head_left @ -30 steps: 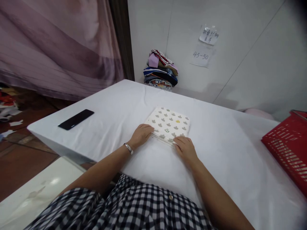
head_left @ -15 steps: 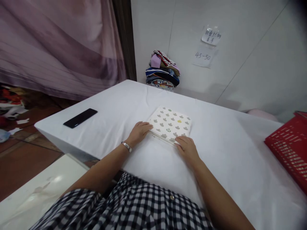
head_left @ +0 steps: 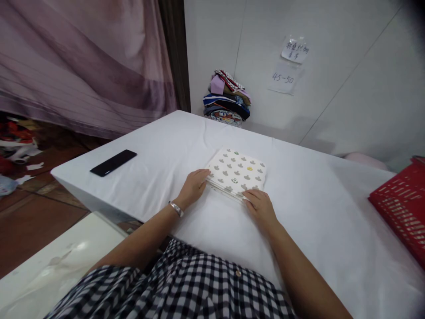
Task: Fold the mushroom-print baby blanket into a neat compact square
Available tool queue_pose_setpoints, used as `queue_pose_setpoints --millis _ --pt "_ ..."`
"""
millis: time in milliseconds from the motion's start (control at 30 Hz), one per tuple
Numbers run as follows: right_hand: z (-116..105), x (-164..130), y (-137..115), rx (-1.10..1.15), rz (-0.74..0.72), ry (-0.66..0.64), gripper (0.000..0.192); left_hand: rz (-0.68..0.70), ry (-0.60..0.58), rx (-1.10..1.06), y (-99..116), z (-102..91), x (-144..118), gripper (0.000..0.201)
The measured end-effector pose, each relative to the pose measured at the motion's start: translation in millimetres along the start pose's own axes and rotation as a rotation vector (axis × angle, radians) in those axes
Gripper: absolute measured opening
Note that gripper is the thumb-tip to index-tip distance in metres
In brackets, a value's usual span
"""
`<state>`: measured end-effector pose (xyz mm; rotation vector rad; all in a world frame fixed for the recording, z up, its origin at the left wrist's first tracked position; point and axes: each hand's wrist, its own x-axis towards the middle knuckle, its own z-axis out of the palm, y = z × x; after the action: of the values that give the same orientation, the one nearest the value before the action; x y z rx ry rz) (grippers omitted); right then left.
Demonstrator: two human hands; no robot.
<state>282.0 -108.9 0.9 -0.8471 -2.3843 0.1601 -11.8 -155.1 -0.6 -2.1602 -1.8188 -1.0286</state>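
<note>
A folded cloth (head_left: 237,172), white with grey, green and yellow plant-like motifs, lies in a layered square on the white-covered table (head_left: 308,208). My left hand (head_left: 195,187), a silver bracelet at its wrist, grips the near left corner, fingers on top and thumb at the edge. At the near right corner, my right hand (head_left: 261,205) pinches the layers, with its fingertips over the upper face. Between the hands, several stacked layers show along the near edge. Parts of both thumbs are hidden.
A black phone (head_left: 113,162) rests at the table's left. Behind the far edge is a pile of folded clothes (head_left: 227,99) by the wall. A red plastic basket (head_left: 401,199) stands at the right. A white surface (head_left: 63,270) sits lower left.
My left fingers have curled more around the cloth's corner, and its near edge looks slightly raised. My right hand stays nearly in place. The whole view has shifted a little.
</note>
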Motion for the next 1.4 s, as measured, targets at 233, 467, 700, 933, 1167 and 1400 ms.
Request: queue_pose_setpoints --millis 233,467,700,933,1167,1400 --pt "1.0 1.3 -1.1 -0.021 -0.011 0.007 0.025 0.241 -0.166 0.028 53.1 5.9 -12.5 0.038" --pt "0.6 1.6 1.8 0.036 -0.051 0.049 0.023 0.255 -0.282 0.084 47.7 28.7 0.7 0.047" --pt "-3.2 -2.1 15.1 0.175 0.113 0.235 0.022 0.251 -0.278 0.095 42.0 29.2 3.2 0.051" --pt "-16.9 -2.1 28.0 0.44 0.61 0.234 0.036 0.219 -0.307 0.015 40.8 30.7 6.7 0.053" --pt "-23.0 -4.5 31.0 0.703 0.869 -0.056 0.057 0.222 -0.314 0.009 42.4 27.9 7.0 0.053" --pt "-14.5 -6.4 25.6 0.676 0.831 -0.085 0.073 0.21 -0.293 0.001 40.8 32.2 7.4 0.05"
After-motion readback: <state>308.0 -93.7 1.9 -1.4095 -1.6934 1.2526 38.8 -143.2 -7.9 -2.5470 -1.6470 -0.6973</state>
